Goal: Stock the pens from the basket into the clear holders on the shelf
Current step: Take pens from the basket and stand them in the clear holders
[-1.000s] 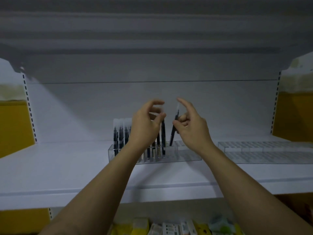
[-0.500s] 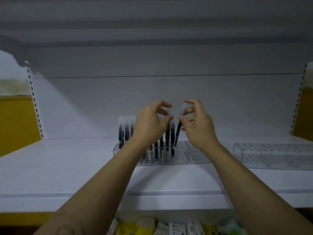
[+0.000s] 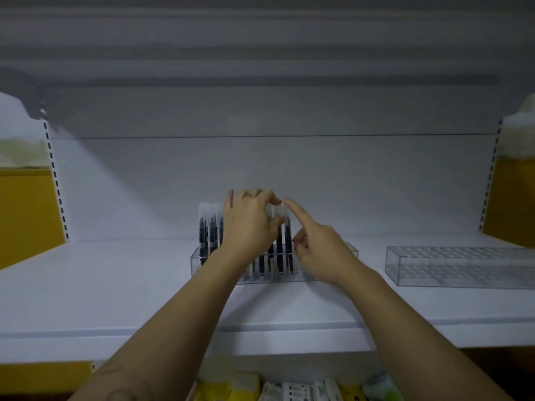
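At the left of centre, on the white shelf (image 3: 115, 299), stands a clear holder (image 3: 197, 260) whose left end is filled with dark pens (image 3: 210, 227), upright, their pale caps level with one another. The left hand (image 3: 249, 227) reaches over the middle of that row, and its curled fingers (image 3: 260, 198) and thumb grip the caps of the pens there. Just to its right two more pens stand in their cells. The right hand (image 3: 318, 250) has its forefinger stretched out straight, the tip touching the cap of the rightmost one, while its other fingers are tucked in and hold nothing. Well apart at the right of the frame lies a second clear holder (image 3: 463, 264), its cells bare. The basket is not in view; some packets (image 3: 246, 386) show along the bottom edge.

The step appears to be seating pens fully in their cells. To do it well, press straight down on the cap, not sideways, so the pen does not lean on its neighbour. The left hand should steady the row without lifting it. Fill the next free cell rightward, leaving no gaps.
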`<state>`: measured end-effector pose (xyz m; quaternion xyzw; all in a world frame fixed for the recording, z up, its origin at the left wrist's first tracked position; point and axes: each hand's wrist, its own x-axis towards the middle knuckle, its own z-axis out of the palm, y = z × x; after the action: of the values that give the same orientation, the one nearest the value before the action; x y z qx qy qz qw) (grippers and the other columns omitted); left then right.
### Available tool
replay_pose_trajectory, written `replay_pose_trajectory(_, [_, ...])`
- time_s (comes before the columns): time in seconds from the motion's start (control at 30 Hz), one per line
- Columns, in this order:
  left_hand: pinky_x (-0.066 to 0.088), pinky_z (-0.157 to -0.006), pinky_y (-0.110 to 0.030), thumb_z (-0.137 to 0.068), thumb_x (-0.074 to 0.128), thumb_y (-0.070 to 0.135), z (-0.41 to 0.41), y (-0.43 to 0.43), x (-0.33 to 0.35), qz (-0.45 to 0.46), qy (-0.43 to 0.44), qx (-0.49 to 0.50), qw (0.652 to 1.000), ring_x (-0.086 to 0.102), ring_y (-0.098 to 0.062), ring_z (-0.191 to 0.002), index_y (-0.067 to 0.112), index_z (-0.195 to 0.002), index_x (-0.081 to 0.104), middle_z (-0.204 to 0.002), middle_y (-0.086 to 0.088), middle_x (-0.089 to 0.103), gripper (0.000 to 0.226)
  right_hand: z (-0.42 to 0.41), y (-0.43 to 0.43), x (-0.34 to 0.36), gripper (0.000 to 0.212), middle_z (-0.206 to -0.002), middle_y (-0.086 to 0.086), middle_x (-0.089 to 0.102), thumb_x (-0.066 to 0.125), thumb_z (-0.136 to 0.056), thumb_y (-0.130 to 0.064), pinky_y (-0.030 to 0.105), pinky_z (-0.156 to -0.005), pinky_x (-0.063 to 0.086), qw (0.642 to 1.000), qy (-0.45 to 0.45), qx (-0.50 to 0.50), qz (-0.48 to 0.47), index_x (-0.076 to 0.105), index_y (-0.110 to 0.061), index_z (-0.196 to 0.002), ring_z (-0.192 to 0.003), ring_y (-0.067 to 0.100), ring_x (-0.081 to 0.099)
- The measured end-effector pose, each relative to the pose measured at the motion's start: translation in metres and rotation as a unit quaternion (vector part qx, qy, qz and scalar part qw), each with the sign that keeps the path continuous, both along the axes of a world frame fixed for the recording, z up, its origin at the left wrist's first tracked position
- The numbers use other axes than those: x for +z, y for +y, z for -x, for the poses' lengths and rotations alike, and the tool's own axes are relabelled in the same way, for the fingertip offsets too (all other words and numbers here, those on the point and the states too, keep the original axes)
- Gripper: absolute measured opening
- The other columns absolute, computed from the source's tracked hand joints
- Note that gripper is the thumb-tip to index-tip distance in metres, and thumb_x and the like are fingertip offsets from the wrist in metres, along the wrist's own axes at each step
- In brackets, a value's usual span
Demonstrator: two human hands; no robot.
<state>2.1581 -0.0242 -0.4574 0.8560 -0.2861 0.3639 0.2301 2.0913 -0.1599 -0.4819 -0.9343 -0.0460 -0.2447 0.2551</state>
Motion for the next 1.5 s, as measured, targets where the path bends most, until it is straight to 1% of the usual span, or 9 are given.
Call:
replay_pose_trajectory(0.27, [-0.004, -0.119, -0.044, -0.089, 0.063, 0.035, 0.023, 0.008, -0.007, -0.052, -0.045, 0.002, 0.998, 0.029, -0.017, -0.141, 0.031, -0.142, 0.042, -0.148, 0.004, 0.043, 0.057, 0.016, 0.002, -0.004, 0.096, -0.137, 0.004, 0.046, 0.060, -0.094, -0.018, 0.026, -0.092, 0.042, 1.000, -0.015, -0.016, -0.022, -0.012, -0.046, -0.149, -0.117, 0.019, 0.051])
replay_pose_trajectory(0.37, [0.001, -0.121, -0.042, -0.088, 0.066, 0.031, 0.036, 0.014, -0.018, -0.044, -0.062, -0.006, 0.997, 0.030, -0.018, -0.141, 0.026, -0.143, 0.041, -0.147, 0.002, 0.044, 0.061, 0.030, 0.000, -0.009, 0.090, -0.143, 0.002, 0.041, 0.061, -0.093, -0.023, 0.029, -0.094, 0.043, 0.999, -0.027, -0.040, 0.000, -0.005, -0.042, -0.151, -0.122, 0.021, 0.048])
replay_pose_trajectory(0.47, [0.007, -0.120, -0.041, -0.083, 0.070, 0.026, 0.052, 0.015, -0.035, -0.028, -0.078, -0.030, 0.996, 0.040, -0.021, -0.135, 0.021, -0.136, 0.052, -0.139, 0.000, 0.053, 0.056, 0.046, -0.004, -0.016, 0.079, -0.147, 0.000, 0.038, 0.060, -0.093, -0.028, 0.038, -0.108, 0.038, 0.997, -0.028, -0.063, 0.018, 0.008, -0.034, -0.153, -0.131, 0.020, 0.041])
replay_pose_trajectory(0.63, [0.017, -0.116, -0.035, -0.084, 0.070, 0.028, 0.085, 0.008, -0.068, -0.005, -0.070, -0.079, 0.994, 0.049, -0.020, -0.126, 0.018, -0.132, 0.056, -0.132, 0.000, 0.058, 0.050, 0.085, -0.009, -0.042, 0.063, -0.150, -0.004, 0.036, 0.056, -0.096, -0.030, 0.029, -0.112, 0.028, 0.995, -0.058, -0.079, 0.036, 0.026, -0.026, -0.151, -0.137, 0.017, 0.033])
replay_pose_trajectory(0.77, [0.029, -0.104, -0.033, -0.082, 0.071, 0.030, 0.116, 0.005, -0.100, 0.017, -0.066, -0.093, 0.993, 0.053, -0.022, -0.118, 0.019, -0.126, 0.060, -0.126, 0.000, 0.061, 0.046, 0.123, -0.009, -0.074, 0.062, -0.147, -0.005, 0.039, 0.063, -0.091, -0.033, 0.028, -0.109, 0.027, 0.991, -0.067, -0.106, 0.045, 0.036, -0.026, -0.146, -0.133, 0.015, 0.035])
replay_pose_trajectory(0.93, [0.029, -0.088, -0.031, -0.083, 0.063, 0.032, 0.148, 0.005, -0.158, 0.032, -0.072, -0.106, 0.991, 0.049, -0.016, -0.107, 0.022, -0.116, 0.063, -0.114, 0.003, 0.063, 0.035, 0.162, -0.012, -0.130, 0.064, -0.151, 0.000, 0.034, 0.067, -0.088, -0.033, 0.030, -0.114, 0.017, 0.987, -0.059, -0.130, 0.078, 0.040, -0.023, -0.145, -0.141, 0.017, 0.024])
replay_pose_trajectory(1.13, [0.038, -0.086, -0.036, -0.085, 0.061, 0.039, 0.175, 0.004, -0.242, -0.010, 0.047, -0.096, 0.994, 0.056, -0.020, -0.107, 0.025, -0.120, 0.063, -0.117, 0.004, 0.064, 0.037, 0.190, -0.009, -0.203, 0.062, -0.152, 0.003, 0.034, 0.064, -0.090, -0.037, 0.037, -0.115, 0.021, 0.986, 0.005, -0.158, 0.049, 0.040, -0.021, -0.144, -0.141, 0.023, 0.028])
replay_pose_trajectory(1.3, [0.024, -0.107, -0.034, -0.091, 0.057, 0.047, 0.187, 0.011, -0.309, -0.101, 0.194, -0.089, 0.972, 0.037, -0.016, -0.135, 0.030, -0.139, 0.046, -0.143, 0.008, 0.046, 0.053, 0.201, -0.014, -0.286, 0.064, -0.155, 0.000, 0.028, 0.060, -0.091, -0.040, 0.036, -0.116, 0.019, 0.974, 0.145, -0.169, 0.051, 0.034, -0.026, -0.147, -0.143, 0.022, 0.023])
replay_pose_trajectory(1.5, [0.013, -0.117, -0.034, -0.091, 0.053, 0.052, 0.199, 0.015, -0.386, -0.169, 0.309, -0.087, 0.932, 0.022, -0.015, -0.144, 0.030, -0.146, 0.035, -0.152, 0.007, 0.036, 0.062, 0.212, -0.014, -0.375, 0.066, -0.157, 0.003, 0.026, 0.059, -0.092, -0.042, 0.034, -0.115, 0.024, 0.940, 0.300, -0.161, 0.031, 0.030, -0.024, -0.149, -0.142, 0.023, 0.026])
